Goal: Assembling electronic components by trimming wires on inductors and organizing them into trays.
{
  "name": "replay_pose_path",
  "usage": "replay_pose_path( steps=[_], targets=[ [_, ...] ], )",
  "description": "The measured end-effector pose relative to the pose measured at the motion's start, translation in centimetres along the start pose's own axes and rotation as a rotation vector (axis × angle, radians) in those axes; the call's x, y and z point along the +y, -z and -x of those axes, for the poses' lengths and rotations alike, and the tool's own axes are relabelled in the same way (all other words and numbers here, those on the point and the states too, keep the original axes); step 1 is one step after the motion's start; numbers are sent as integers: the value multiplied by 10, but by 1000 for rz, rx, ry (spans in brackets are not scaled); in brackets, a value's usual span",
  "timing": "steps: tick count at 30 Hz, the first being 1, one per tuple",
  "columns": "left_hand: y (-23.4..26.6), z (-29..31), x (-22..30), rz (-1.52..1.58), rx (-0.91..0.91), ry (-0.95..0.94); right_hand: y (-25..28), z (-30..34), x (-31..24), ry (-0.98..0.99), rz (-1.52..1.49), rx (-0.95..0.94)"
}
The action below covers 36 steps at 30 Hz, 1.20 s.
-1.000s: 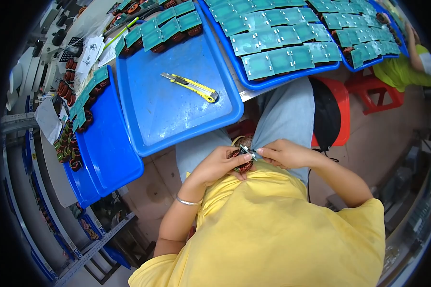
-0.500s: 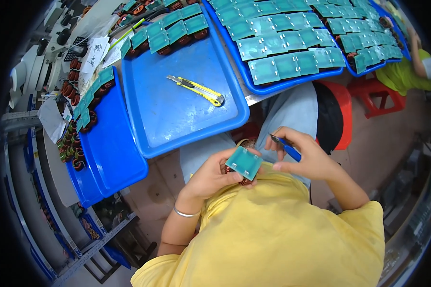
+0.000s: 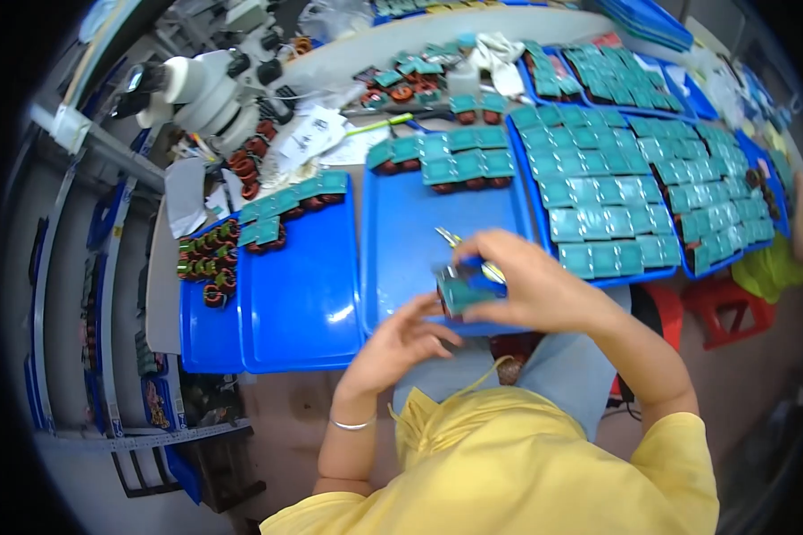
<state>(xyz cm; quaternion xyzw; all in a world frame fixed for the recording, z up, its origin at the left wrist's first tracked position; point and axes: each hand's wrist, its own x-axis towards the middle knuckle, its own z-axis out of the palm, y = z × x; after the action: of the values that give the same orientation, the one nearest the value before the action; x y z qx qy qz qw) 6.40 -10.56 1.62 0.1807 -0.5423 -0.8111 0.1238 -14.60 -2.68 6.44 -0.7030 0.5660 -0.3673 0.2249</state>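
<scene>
- Head view: the square green circuit board with a dark red wire coil beneath (image 3: 462, 294) is in the right hand (image 3: 525, 276), over the near end of the middle blue plastic tray (image 3: 437, 209); the thumb and fingers pinch it.
- The left hand (image 3: 403, 346) lies just left of and nearer than the board, fingers loosely spread; whether a fingertip touches it cannot be told.
- The board is flat and glossy but blurred; its coil is mostly hidden.
- The right hand partly covers the yellow cutter knife (image 3: 448, 236) in the middle tray.
- Rows of matching green boards on coils (image 3: 468, 165) fill that tray's far end.
- To the left, a smooth blue tray (image 3: 302, 299) holds more boards along its far side.
- To the right, a blue tray is packed with boards (image 3: 598, 192).
- Far left on the table (image 3: 163, 308) are loose white papers (image 3: 314, 132).
</scene>
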Motion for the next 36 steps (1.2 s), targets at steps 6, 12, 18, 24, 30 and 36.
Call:
replay_pose_path(
  steps=[6, 12, 18, 24, 30, 36],
  targets=[
    [106, 6, 35, -711, 805, -269, -29, -117, 46, -34, 411, 144],
    [166, -36, 64, -1538, 860, -526, -52, -146, 100, -54, 736, 202],
    [190, -99, 66, -1757, 648, -453, -49, -126, 72, 14, 696, 333],
    [190, -102, 76, -1749, 595, -447, -25, -78, 27, -38, 294, 300],
    [92, -67, 104, -1090, 206, -545, -24, -46, 19, -381, -692, 239],
    [12, -55, 88, -648, -106, -549, -16, -9, -11, -422, -1541, 195]
  ],
)
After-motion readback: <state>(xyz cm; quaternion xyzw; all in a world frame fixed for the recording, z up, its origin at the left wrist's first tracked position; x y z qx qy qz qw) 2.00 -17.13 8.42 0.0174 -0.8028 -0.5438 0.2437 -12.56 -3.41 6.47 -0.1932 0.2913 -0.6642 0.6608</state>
